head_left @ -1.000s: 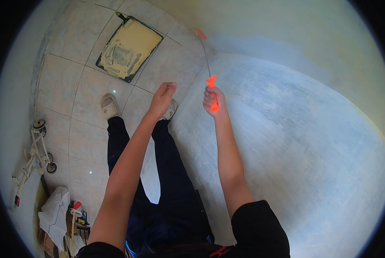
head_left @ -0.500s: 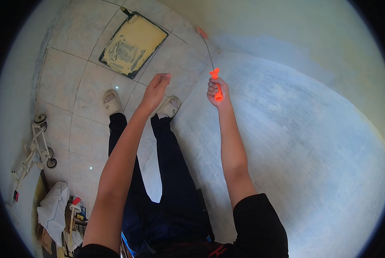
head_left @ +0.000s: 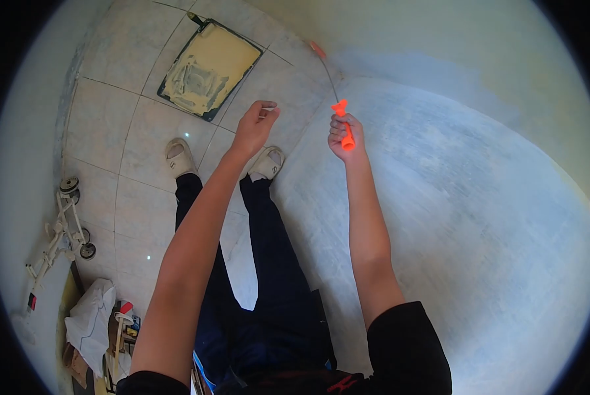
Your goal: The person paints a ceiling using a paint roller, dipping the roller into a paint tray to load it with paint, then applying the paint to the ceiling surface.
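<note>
My right hand [head_left: 345, 135] is wrapped round the orange handle of a small paint roller [head_left: 347, 139]. The roller's thin metal rod runs up and away to an orange-pink roller head [head_left: 317, 50], which is beside the foot of the wall. My left hand [head_left: 255, 128] hovers over the floor, its fingers half bent with small gaps between them and the thumb. Beyond that hand, a dark paint tray [head_left: 210, 120] lies on the tiles, holding cream-coloured paint. A brush-like handle [head_left: 195, 18] sticks out at the tray's far corner.
Pale tiles [head_left: 90, 128] cover the floor where my slippered feet [head_left: 267, 163] stand. To the right rises a wall [head_left: 426, 197] with patchy bluish-white paint. Along the left wall are a white wheeled frame [head_left: 61, 224], a white sack [head_left: 92, 319] and assorted items.
The view has shifted slightly, so most things appear a little further right. My left hand is higher in view, and its fingers have parted slightly. My right hand still grips the roller.
</note>
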Demonstrator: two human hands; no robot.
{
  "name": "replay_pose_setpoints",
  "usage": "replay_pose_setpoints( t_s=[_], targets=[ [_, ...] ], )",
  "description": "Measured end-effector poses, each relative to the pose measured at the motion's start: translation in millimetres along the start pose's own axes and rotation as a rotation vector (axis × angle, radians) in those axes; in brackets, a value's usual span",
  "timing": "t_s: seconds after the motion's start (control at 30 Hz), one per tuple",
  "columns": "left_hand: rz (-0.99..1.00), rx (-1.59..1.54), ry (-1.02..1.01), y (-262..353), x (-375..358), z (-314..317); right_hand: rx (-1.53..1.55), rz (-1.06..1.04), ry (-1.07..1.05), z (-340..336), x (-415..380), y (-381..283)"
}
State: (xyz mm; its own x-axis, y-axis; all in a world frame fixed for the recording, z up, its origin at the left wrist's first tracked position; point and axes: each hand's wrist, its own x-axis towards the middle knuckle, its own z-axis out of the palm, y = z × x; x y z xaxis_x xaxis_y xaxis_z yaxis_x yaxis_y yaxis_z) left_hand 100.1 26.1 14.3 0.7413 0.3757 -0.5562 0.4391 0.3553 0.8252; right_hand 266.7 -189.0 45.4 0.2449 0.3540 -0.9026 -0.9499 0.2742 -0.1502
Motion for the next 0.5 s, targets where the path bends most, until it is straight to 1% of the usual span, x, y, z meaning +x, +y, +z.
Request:
replay_pose_setpoints(
  t_s=[0.07, 0.1, 0.13, 0.17, 0.2, 0.23, 0.3, 0.37, 0.43, 0.5],
  targets=[
    [0.029, -0.003, 0.009, 5, 1, 9, -0.033, -0.065, 0.009, 5, -37, 10],
    [-0.015, -0.034, 0.016, 12, 4, 11, -0.031, -0.072, 0.009, 3, -50, 13],
    [-0.057, -0.066, 0.025, 16, 7, 14, -0.015, -0.052, -0.065, -3, -58, 15],
    [-0.055, -0.066, 0.026, 18, 10, 16, 0.001, -0.026, -0.139, -8, -60, 18],
    [-0.007, -0.032, 0.032, 20, 12, 18, 0.002, -0.025, -0.141, -8, -47, 17],
    [0.036, -0.003, 0.035, 18, 11, 21, -0.005, -0.030, -0.104, -8, -25, 13],
    [0.028, -0.006, 0.040, 20, 11, 24, -0.024, -0.033, -0.063, -6, 3, 8],
    [0.031, 0.006, 0.048, 20, 12, 21, 0.048, -0.025, -0.031, 5, 20, 13],
    [0.029, 0.031, 0.048, 16, 6, 18, 0.036, -0.047, -0.027, -1, -4, 28],
    [0.012, 0.031, 0.020, 12, 3, 19, 0.007, -0.081, -0.026, -5, -28, 28]
  ],
)
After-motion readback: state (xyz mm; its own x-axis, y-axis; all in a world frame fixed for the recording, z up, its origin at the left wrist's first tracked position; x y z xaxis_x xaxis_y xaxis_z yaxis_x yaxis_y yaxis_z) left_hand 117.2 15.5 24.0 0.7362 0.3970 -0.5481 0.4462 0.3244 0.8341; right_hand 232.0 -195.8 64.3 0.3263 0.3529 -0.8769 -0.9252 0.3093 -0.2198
